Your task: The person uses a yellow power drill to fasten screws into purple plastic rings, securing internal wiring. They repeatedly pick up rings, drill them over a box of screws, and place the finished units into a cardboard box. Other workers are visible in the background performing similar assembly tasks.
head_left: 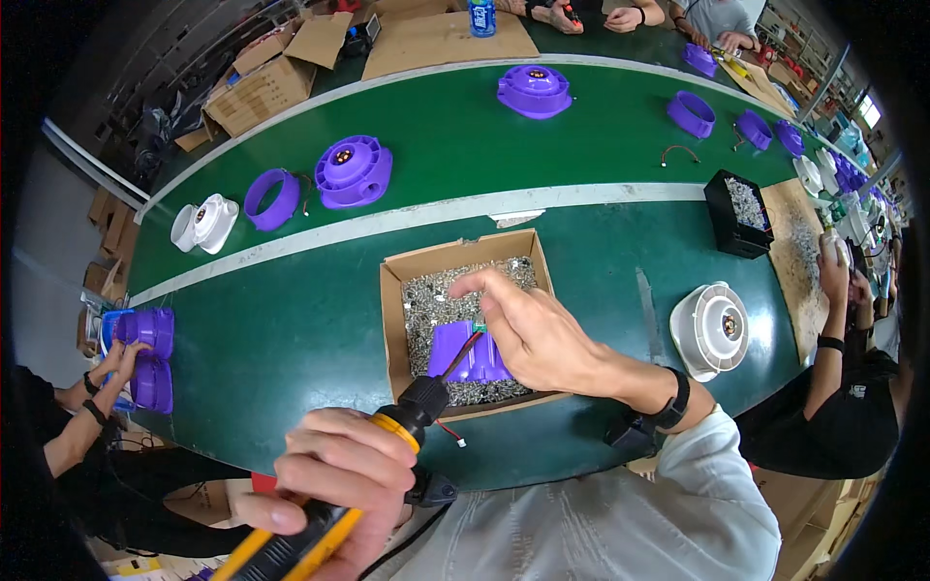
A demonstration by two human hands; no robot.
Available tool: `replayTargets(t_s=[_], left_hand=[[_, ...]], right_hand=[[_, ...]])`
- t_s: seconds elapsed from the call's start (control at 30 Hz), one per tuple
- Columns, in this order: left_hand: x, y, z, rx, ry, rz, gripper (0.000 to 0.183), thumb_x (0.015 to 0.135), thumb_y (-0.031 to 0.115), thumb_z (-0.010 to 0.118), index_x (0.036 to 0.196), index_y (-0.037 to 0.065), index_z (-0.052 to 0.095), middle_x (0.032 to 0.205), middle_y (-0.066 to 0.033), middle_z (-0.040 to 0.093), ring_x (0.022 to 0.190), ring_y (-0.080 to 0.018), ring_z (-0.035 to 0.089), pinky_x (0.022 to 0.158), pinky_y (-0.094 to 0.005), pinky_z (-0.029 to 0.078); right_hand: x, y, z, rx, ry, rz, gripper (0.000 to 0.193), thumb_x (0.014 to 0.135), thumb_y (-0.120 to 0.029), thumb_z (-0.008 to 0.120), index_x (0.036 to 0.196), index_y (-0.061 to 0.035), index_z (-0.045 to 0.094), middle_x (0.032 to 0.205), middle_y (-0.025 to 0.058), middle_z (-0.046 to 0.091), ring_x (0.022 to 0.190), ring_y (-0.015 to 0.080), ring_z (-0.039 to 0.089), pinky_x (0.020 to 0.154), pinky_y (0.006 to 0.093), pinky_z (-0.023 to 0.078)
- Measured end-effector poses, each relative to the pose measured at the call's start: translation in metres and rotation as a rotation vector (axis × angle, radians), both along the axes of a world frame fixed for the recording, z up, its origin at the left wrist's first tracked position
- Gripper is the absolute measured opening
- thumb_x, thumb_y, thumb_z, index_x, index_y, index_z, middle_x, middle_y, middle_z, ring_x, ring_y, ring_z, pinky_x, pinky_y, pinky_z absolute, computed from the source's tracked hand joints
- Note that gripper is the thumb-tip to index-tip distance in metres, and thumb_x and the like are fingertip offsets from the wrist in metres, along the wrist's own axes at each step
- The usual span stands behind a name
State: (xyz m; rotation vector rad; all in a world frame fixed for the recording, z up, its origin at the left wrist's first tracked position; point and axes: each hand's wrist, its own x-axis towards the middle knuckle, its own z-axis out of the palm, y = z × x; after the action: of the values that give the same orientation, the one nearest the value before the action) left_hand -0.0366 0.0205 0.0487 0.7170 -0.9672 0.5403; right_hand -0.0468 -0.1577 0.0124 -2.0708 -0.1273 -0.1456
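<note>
While a co-worker's hands (pixel 128 360) at the far left touch purple parts (pixel 153 334) stacked by the edge of the green table (pixel 252 339), a white housing (pixel 215 223), a purple ring (pixel 272 198) and a purple round housing (pixel 353 172) stand in a row beyond. Nearer, the person's left hand (pixel 344 470) is wrapped firmly around a black-and-yellow electric screwdriver (pixel 423 399), its bit slanting up and rightward to the purple piece (pixel 455 349). That piece lies in an open cardboard box (pixel 394 334), on a bed of small metal bits (pixel 426 295); a white connector (pixel 461 443) on a red wire shows just outside the near rim. The right hand (pixel 547 339), apart from the left, leans over the piece with fingers bent; I cannot tell whether they grip it. A black wristband (pixel 675 399) circles that wrist. Farther right sit a white round housing (pixel 710 331) and a black bin (pixel 725 215) of small metal parts, beside another co-worker's arm (pixel 826 363).
</note>
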Motion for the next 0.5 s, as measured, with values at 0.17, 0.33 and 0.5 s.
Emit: replayTargets(t_s=[0.17,0.33,0.5], left_hand=[[0.011,0.006,0.004,0.01,-0.038,-0.049,0.051,0.085,0.053,0.052,0.105,0.007,0.045,0.054,-0.0011,0.041,0.038,-0.0116,0.038,0.047,-0.0263,0.039],[0.0,0.018,0.011,-0.089,-0.091,-0.042,0.051,0.083,0.051,0.055,0.102,0.006,0.047,0.055,0.0003,0.043,0.038,-0.0107,0.038,0.043,-0.0232,0.037],[-0.002,0.025,0.017,-0.119,0.0,0.023,0.051,0.082,0.052,0.056,0.103,0.006,0.046,0.055,0.0003,0.044,0.038,-0.0116,0.04,0.045,-0.0227,0.039]], right_hand=[[0.001,0.003,0.002,-0.016,-0.042,0.008,0.023,0.093,-0.009,0.036,0.115,-0.0061,0.046,0.054,0.0122,0.045,0.047,0.025,0.048,0.049,0.0395,0.037],[0.0,-0.005,0.004,0.053,-0.023,-0.05,0.027,0.092,-0.01,0.038,0.118,-0.0059,0.043,0.054,0.0158,0.05,0.05,0.0335,0.055,0.051,0.0449,0.042],[-0.002,-0.007,0.004,0.094,-0.053,-0.018,0.035,0.088,-0.008,0.039,0.122,-0.0049,0.041,0.059,0.015,0.051,0.054,0.0314,0.055,0.057,0.0438,0.043]])
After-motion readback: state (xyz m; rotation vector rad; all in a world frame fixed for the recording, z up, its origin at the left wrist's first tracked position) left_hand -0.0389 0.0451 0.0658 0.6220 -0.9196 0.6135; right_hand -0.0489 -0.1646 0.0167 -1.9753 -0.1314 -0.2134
